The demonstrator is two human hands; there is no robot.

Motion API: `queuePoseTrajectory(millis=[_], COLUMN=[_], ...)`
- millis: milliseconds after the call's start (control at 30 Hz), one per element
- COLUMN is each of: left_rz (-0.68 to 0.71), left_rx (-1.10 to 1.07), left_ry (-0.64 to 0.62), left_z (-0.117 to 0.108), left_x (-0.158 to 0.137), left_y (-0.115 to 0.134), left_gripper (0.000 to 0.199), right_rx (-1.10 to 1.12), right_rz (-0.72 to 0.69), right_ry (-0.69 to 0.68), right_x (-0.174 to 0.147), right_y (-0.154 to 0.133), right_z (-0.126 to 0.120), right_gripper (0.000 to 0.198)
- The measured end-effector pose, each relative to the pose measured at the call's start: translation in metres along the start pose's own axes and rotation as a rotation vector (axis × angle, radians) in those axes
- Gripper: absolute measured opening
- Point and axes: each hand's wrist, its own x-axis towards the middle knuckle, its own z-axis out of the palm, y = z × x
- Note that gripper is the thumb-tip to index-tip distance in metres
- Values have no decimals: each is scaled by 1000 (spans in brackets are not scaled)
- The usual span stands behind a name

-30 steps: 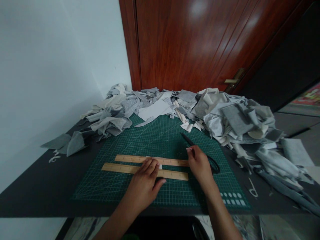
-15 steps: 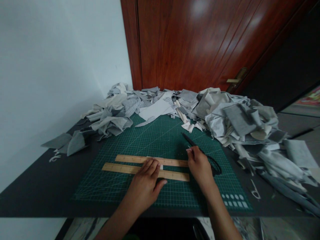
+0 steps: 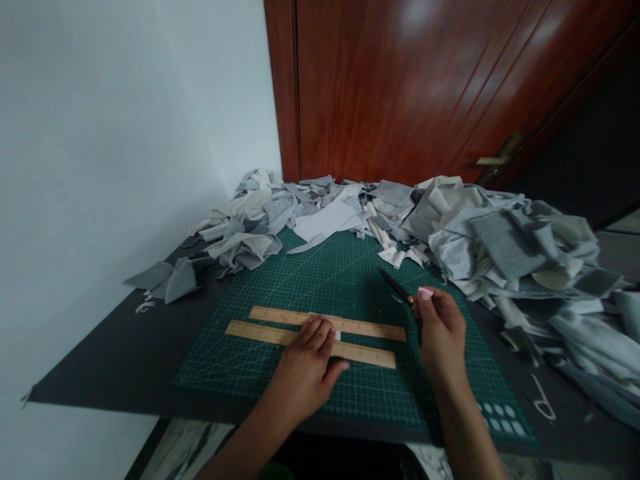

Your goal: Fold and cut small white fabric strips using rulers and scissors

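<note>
Two wooden rulers lie nearly parallel on the green cutting mat (image 3: 330,267), the upper ruler (image 3: 370,328) and the lower ruler (image 3: 255,331). My left hand (image 3: 307,363) rests across them, fingers stretched flat and thumb apart. A small white piece (image 3: 338,335) shows beneath the rulers beside my fingertips. My right hand (image 3: 444,327) is raised a little over the mat, right of the rulers. Between its thumb and fingers is a small pale pink flat piece (image 3: 425,293), its kind unclear. Black scissors (image 3: 397,285) point away behind this hand, which hides their handles.
Grey and white fabric scraps (image 3: 500,233) heap up along the back and right of the black table (image 3: 100,360). More scraps (image 3: 245,250) lie at the left, by the white wall. A brown wooden door (image 3: 390,93) stands behind. A thin white loop (image 3: 544,399) lies at right.
My right hand has lifted away from the rulers' right end, and the pale pink piece now shows in it. My left hand stays on the rulers. The view has shifted slightly left.
</note>
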Motion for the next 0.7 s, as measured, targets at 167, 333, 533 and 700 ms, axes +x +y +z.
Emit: queuePoseTrajectory(millis=[167, 333, 533, 700], left_rz=[11, 15, 20, 53], left_rx=[-18, -41, -19, -74], left_ry=[5, 17, -3, 40], left_z=[1, 0, -2, 12], left_x=[0, 0, 0, -2], left_y=[-2, -3, 0, -10], left_gripper=[48, 48, 48, 41], right_rx=[180, 177, 182, 299], right_rz=[92, 6, -84, -144], right_ry=[-4, -206, -407, -798], right_x=[1, -7, -42, -114], right_y=[-4, -11, -37, -60], right_z=[2, 8, 21, 38], right_gripper=[36, 26, 29, 11])
